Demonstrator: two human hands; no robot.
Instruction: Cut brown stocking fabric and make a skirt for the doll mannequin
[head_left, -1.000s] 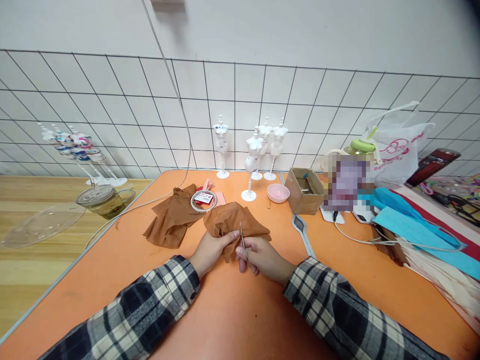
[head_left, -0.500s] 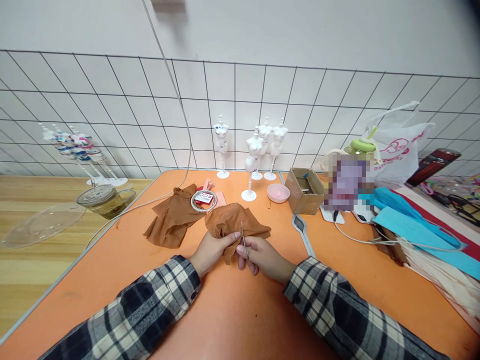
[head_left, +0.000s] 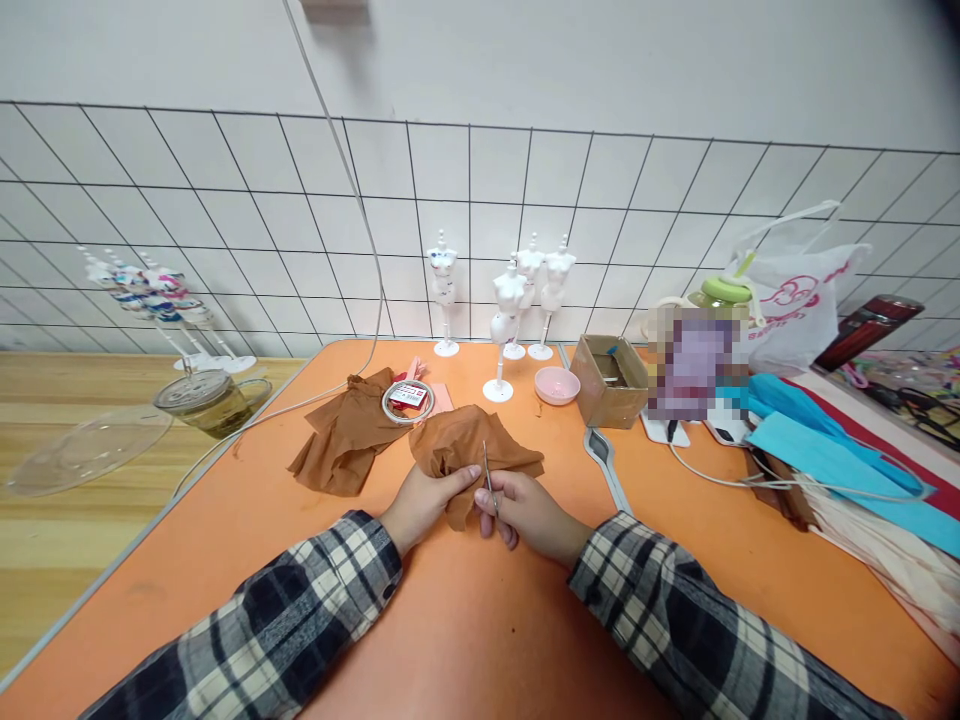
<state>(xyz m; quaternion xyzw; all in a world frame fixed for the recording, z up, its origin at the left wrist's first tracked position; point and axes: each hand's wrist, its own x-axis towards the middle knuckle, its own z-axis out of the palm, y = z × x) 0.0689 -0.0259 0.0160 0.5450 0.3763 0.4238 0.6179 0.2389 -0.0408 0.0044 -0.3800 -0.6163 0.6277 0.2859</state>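
Pinched in my left hand point(head_left: 426, 500) is a crumpled piece of thin brown fabric point(head_left: 469, 435), its thumb lying on top near the lower edge. My right hand point(head_left: 517, 508) is closed around the handles of small metal scissors point(head_left: 488, 470), whose tips point away from me over the cloth. Both hands are close together just above the orange table point(head_left: 450, 620). Another brown fabric piece point(head_left: 341, 450) lies to the left, beside a roll with a white label point(head_left: 407, 400). Whether the blades touch the cloth I cannot tell.
Several small white mannequins point(head_left: 498, 330) stand toward the tiled wall. A pink bowl point(head_left: 556, 386) and a cardboard box point(head_left: 611, 385) sit right of them. A white cable point(head_left: 379, 290) crosses the left side. Blue fabric point(head_left: 840, 460) lies at the right, and a glass jar point(head_left: 202, 400) at the left.
My right hand and the scissors have shifted very slightly to the right. The left hand keeps its hold on the brown fabric, and everything else is in place.
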